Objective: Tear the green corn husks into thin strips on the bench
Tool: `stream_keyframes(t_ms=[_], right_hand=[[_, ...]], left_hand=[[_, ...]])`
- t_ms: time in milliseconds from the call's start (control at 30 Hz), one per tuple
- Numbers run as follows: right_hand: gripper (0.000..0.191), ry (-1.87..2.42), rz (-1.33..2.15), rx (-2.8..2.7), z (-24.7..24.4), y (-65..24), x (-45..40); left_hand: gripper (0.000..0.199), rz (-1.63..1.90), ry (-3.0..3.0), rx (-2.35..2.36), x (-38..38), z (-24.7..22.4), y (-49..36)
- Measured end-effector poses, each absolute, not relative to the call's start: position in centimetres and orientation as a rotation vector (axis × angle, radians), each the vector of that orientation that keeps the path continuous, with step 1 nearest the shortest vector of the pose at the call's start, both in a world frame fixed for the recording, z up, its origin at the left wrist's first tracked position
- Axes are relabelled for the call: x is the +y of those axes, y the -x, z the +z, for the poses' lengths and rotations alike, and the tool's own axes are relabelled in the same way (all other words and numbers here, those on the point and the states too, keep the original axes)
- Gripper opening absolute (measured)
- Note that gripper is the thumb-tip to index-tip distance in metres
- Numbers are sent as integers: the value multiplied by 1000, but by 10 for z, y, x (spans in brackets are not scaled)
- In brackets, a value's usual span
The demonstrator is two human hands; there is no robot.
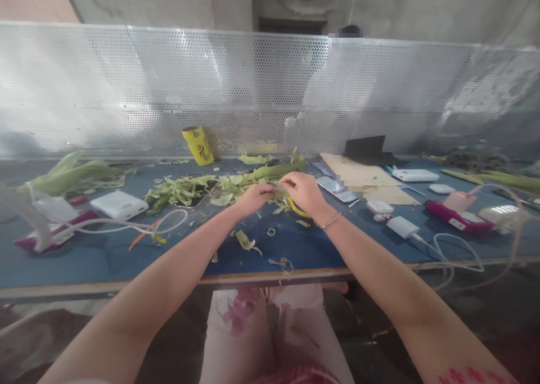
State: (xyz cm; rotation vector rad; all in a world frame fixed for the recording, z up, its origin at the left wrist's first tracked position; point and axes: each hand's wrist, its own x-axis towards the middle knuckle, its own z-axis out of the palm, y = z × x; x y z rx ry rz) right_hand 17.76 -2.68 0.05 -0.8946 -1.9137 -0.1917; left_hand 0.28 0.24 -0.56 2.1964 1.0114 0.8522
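Observation:
My left hand (256, 197) and my right hand (301, 190) meet above the blue table (270, 249), fingertips pinched close together. Something small and pale lies between the fingertips, too small to make out. Right behind my hands spread green leaf scraps (232, 187) and a longer green stalk (270, 172). A yellow curved thing (297, 208) shows beneath my right hand. Nearer the front edge are a torn leaf piece (245, 242) and a thin tangled string (283, 263).
Left: a yellow roll (199, 146), a white power bank (119, 205), cables and leaves (76, 176). Right: a phone (337, 189), cardboard (358, 170), a white charger (403, 227), a magenta box (458, 218). Behind a perforated metal screen (169, 86) is a person (341, 91).

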Motion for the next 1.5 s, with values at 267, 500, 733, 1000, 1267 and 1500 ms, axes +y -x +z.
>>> stream_keyframes(t_ms=[267, 500, 733, 1000, 1267, 1500], right_hand=[[11, 1003, -301, -1935, 2, -184, -23], [14, 1131, 216, -1793, 10, -196, -23], [23, 1147, 974, -1651, -1, -207, -9], [31, 1004, 1350, -1671, -12, -202, -6], [39, 1015, 1076, -1804, -9, -199, -15], [31, 1093, 710, -1920, 0, -186, -23]], left_hand=[[29, 873, -2303, 971, -5, -6, -7], [21, 896, -2266, 968, -1, -8, -8], [17, 817, -2232, 835, 5, -9, -4], [24, 974, -1845, 775, 9, -19, -6], [30, 1015, -1577, 730, 7, -21, -13], [30, 1156, -1525, 675, 3, -17, -16]])
